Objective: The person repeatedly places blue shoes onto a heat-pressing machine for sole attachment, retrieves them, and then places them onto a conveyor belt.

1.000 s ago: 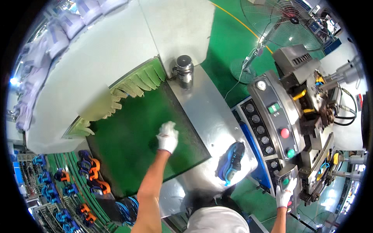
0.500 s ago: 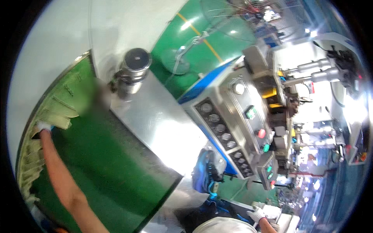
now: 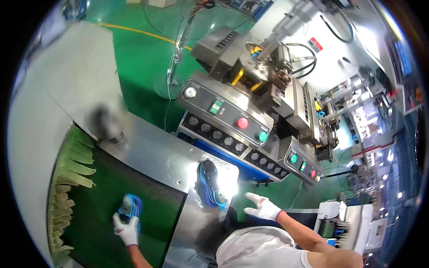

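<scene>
My left hand (image 3: pixel 127 229), in a white glove with the forearm reaching up from the lower edge, is closed on a blue-and-grey shoe (image 3: pixel 131 206) over the green belt (image 3: pixel 147 223). A second shoe (image 3: pixel 208 182), dark with bright blue edging, lies on the metal ledge (image 3: pixel 192 223) between my two hands. My right hand (image 3: pixel 263 208), also gloved in white, hangs in the air to the right of that ledge. Its fingers are spread and it holds nothing.
Green curtain strips (image 3: pixel 73 165) hang at the machine opening on the left. Ahead stands a machine with a button panel (image 3: pixel 228 111), gauges and metal clamps. A second control panel (image 3: pixel 304 163) is to its right. A fan (image 3: pixel 192 27) stands behind.
My left hand has come back from the curtain strips toward me, now with a shoe in it. The right hand has risen from the lower edge. The view has turned.
</scene>
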A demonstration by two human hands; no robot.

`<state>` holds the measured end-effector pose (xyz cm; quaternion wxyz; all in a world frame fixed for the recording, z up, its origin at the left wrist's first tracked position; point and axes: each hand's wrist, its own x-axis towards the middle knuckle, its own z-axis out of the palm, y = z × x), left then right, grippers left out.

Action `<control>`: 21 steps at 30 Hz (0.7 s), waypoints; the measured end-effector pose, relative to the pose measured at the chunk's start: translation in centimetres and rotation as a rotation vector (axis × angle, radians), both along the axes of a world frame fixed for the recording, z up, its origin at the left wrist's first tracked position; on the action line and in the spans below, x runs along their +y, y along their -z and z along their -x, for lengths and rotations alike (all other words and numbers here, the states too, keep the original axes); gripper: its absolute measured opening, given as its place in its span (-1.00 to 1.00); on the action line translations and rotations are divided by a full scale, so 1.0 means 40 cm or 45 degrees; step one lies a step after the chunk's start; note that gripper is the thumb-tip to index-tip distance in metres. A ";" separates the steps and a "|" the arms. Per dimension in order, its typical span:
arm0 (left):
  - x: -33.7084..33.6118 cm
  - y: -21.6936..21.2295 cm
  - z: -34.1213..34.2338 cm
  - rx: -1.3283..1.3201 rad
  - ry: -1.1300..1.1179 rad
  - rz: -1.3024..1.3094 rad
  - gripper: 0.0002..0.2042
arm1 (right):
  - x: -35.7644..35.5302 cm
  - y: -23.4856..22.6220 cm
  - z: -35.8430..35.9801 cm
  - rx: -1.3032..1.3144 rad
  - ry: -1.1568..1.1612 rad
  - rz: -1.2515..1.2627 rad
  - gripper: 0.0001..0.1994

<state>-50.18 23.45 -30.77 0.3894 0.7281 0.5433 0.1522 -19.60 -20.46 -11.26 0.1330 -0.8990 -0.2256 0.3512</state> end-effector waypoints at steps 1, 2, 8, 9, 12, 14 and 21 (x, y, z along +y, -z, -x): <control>-0.054 -0.036 -0.008 -0.034 0.045 0.129 -0.23 | 0.099 -0.069 -0.014 0.264 -0.056 -0.210 -0.31; -0.126 -0.098 -0.047 -0.127 0.100 0.376 -0.28 | 0.073 -0.017 0.004 0.105 -0.202 -0.294 -0.30; -0.389 -0.503 -0.385 0.165 1.407 -0.060 -0.39 | 0.201 -0.063 -0.024 -0.128 -0.913 -0.611 -0.10; -0.417 -0.575 -0.465 0.086 1.545 -0.049 -0.42 | 0.203 -0.053 -0.045 -0.146 -0.896 -0.695 -0.12; -0.461 -0.743 -0.666 0.054 1.793 -0.116 -0.50 | 0.145 -0.077 -0.195 0.186 -0.707 -0.807 -0.24; -0.481 -0.800 -0.780 -0.020 1.869 -0.272 -0.47 | 0.090 -0.157 -0.281 0.334 -0.467 -0.993 -0.24; -0.499 -0.940 -1.096 -0.764 1.015 -0.850 -0.60 | -0.231 -0.203 -0.455 1.096 0.464 -1.409 -0.33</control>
